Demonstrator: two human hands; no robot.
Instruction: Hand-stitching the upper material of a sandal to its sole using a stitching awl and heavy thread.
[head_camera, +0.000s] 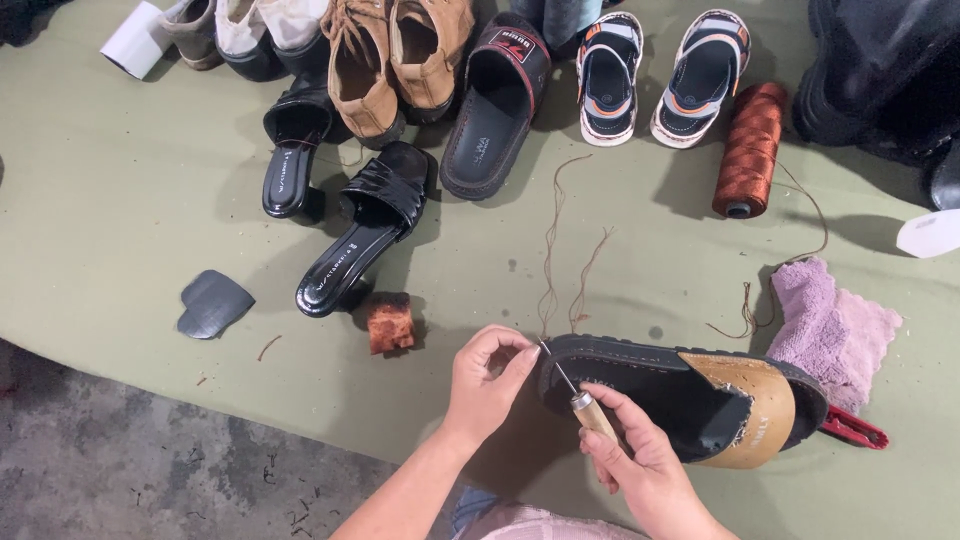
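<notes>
At lower centre, the right hand (640, 465) grips a wooden-handled awl (583, 402) against a black sandal (690, 400). The left hand (485, 385) pinches brown thread (550, 260) at the sandal's heel.

bare green cloth (120, 200) lies open left of the hands. ahead, black heeled sandals (350, 215), a brown block (390, 322) and loose thread (550, 250) crowd the way; a purple rag (830, 325) and thread spool (750, 150) block the right.
</notes>
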